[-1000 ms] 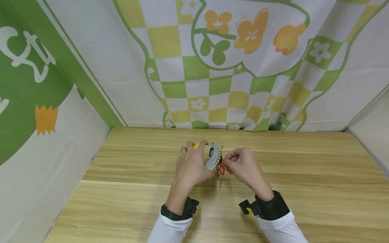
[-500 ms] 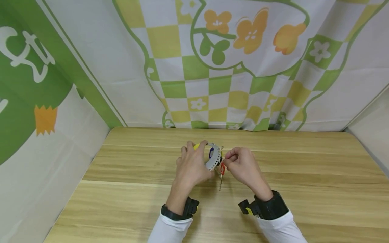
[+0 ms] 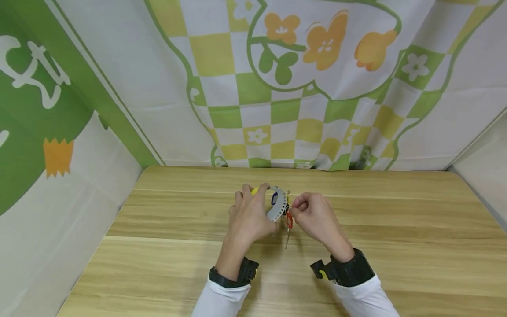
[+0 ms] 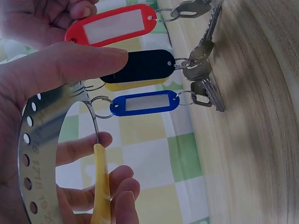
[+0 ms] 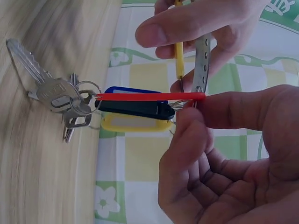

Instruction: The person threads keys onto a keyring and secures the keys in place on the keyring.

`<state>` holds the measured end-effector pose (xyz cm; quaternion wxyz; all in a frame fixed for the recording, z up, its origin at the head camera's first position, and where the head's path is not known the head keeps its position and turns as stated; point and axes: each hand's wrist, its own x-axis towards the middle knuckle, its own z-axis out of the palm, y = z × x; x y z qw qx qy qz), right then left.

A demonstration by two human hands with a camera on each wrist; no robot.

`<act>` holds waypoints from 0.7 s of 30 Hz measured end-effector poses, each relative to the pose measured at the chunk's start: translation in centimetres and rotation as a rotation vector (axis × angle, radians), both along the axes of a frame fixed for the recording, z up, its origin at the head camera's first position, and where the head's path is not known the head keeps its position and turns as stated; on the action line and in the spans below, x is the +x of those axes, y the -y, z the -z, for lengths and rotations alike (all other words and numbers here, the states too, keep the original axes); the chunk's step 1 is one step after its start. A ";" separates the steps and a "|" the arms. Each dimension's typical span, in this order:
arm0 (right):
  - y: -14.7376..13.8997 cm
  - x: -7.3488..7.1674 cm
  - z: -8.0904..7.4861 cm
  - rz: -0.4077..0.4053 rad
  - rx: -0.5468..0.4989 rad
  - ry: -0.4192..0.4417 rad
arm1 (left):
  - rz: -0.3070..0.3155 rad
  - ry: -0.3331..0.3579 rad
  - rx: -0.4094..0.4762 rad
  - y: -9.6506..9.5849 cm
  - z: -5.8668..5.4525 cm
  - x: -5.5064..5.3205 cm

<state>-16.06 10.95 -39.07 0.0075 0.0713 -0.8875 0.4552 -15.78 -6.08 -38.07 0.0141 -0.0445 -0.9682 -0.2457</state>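
My left hand (image 3: 249, 220) grips a curved metal key holder (image 4: 28, 163) that has numbered holes along its band and a yellow handle (image 4: 101, 186). Black (image 4: 156, 64), blue (image 4: 145, 103) and yellow (image 5: 135, 123) key tags hang from it by small rings, and the left thumb lies across the black one. My right hand (image 3: 317, 218) pinches the ring end of a red key tag (image 5: 145, 96) close to the band's edge. Its fingertips cover that ring, so whether it passes through a hole cannot be seen. Metal keys (image 4: 201, 53) dangle at the tags' lower ends.
The wooden table (image 3: 178, 264) lies beneath both hands, the keys close to its surface. A checked, flowered cloth (image 3: 285, 123) hangs behind the table's far edge, and a white and green cloth wall (image 3: 119, 176) borders the left side.
The red tag has swung and turned slightly while my right fingers shift a little at its ring. My left hand keeps the key holder in nearly the same place.
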 end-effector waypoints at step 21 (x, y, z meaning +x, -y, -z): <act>-0.1 0.0 0.6 -0.002 0.165 -0.271 | -0.015 0.003 0.026 0.4 0.0 -0.1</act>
